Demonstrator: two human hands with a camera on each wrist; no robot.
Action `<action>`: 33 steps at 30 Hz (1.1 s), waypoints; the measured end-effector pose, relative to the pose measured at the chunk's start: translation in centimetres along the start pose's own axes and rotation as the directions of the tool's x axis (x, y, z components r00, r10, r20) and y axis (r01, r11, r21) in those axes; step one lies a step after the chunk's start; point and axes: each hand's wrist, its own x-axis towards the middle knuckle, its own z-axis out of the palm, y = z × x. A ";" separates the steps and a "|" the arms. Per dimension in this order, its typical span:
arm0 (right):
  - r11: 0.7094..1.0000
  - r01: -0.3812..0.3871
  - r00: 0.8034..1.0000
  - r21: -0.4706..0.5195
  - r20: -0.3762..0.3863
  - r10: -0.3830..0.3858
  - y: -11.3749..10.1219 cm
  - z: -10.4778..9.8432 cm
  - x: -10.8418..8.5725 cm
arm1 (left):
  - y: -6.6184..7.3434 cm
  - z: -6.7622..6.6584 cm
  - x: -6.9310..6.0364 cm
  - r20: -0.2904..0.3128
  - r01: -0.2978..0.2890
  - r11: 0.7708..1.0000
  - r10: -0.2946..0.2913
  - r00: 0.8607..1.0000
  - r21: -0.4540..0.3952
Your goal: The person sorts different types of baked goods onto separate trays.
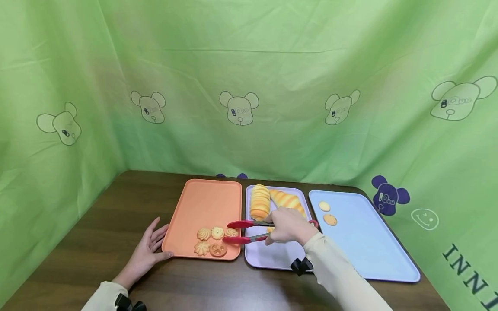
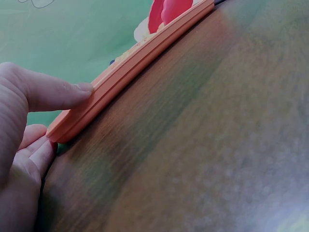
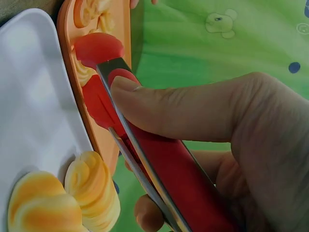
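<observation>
My right hand [image 1: 288, 224] grips red-and-metal tongs [image 3: 169, 179], thumb along one arm. The spread red tips reach over the right part of the orange tray [image 1: 212, 203], on either side of a swirl cookie [image 1: 231, 232]; whether they touch it I cannot tell. Beside it lie another swirl cookie [image 1: 203, 234], a pale cookie [image 1: 217, 233], a flower-shaped cookie [image 1: 202, 248] and a brown pretzel-like cookie [image 1: 218, 250]. My left hand [image 1: 147, 248] touches the tray's near left corner with fairly straight fingers, its thumb against the near rim [image 2: 111, 89].
A lilac tray [image 1: 268, 255] in the middle holds a ridged bread roll [image 1: 260, 202] and a striped bread [image 1: 288, 200], partly hidden by my right hand. On the right, a blue tray [image 1: 373, 242] bears a pale round cookie [image 1: 324, 206] and a browner one [image 1: 330, 220].
</observation>
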 end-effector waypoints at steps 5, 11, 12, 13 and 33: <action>0.999 -0.001 1.000 0.048 0.008 0.000 0.2 0.2 -0.1 | 0.2 0.1 0.2 0.003 0.032 0.999 -0.032 0.999 0.021; 0.997 0.009 1.000 0.078 -0.007 -0.009 0.7 0.4 -0.4 | 0.5 0.3 0.3 0.007 0.043 0.999 -0.043 0.999 0.019; 0.997 0.011 1.000 0.078 -0.012 -0.010 0.7 0.4 -0.4 | 0.6 0.3 0.3 0.009 0.040 0.999 -0.041 0.999 0.019; 0.997 0.014 1.000 0.080 -0.016 -0.013 0.8 0.4 -0.4 | 0.6 0.3 0.4 0.010 0.035 0.999 -0.035 0.999 0.024; 0.992 0.008 0.993 0.123 -0.116 0.006 2.0 -0.6 -2.3 | 0.6 -0.1 0.0 -0.010 0.054 0.998 -0.054 0.999 0.014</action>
